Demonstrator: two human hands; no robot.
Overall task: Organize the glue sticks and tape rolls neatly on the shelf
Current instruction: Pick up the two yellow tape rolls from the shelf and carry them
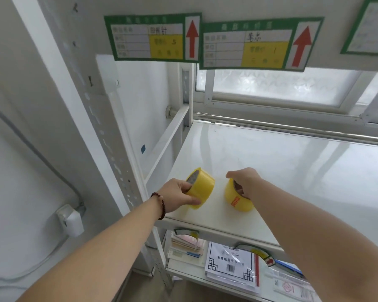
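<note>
A person's left hand point(179, 196) pinches a yellow packing-tape roll point(200, 187), fingers in its core, thumb outside. The right hand point(246, 182) hooks a second yellow roll point(238, 198) likewise. Both sit near the white shelf point(292, 171)'s front-left corner. Best move: set them side by side, edges aligned.
</note>
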